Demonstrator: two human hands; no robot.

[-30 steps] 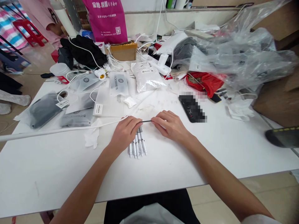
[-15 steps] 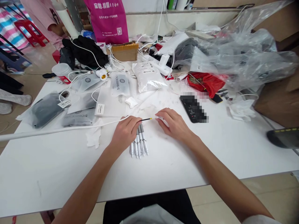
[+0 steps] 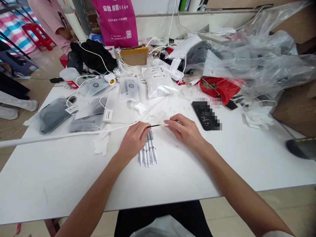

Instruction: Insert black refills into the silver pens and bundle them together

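Note:
My left hand (image 3: 134, 137) is closed, thumb and fingers pinching a thin black pen refill (image 3: 155, 125) with a yellow end that points right. Facing that end, the fingers of my right hand (image 3: 185, 131) are closed on a whitish pen barrel (image 3: 166, 123), mostly hidden by the fingers. A small gap seems to lie between refill and barrel. Just below my left hand, several pens (image 3: 148, 152) with grey grips and white clear ends lie side by side on the white table (image 3: 187, 177).
Right of my hands lies a black phone (image 3: 205, 115), partly blurred. Packed pouches (image 3: 53, 115) and a white cable (image 3: 74, 135) are at left. Behind are a white plastic parcel (image 3: 159, 82), a red bag (image 3: 222, 89) and clear plastic sheeting (image 3: 251, 65). A person in pink (image 3: 50, 23) is at back left.
The view has swung slightly, so the scene sits a little further right. My right fingers have shifted a little around the barrel; the left hand keeps its hold on the refill.

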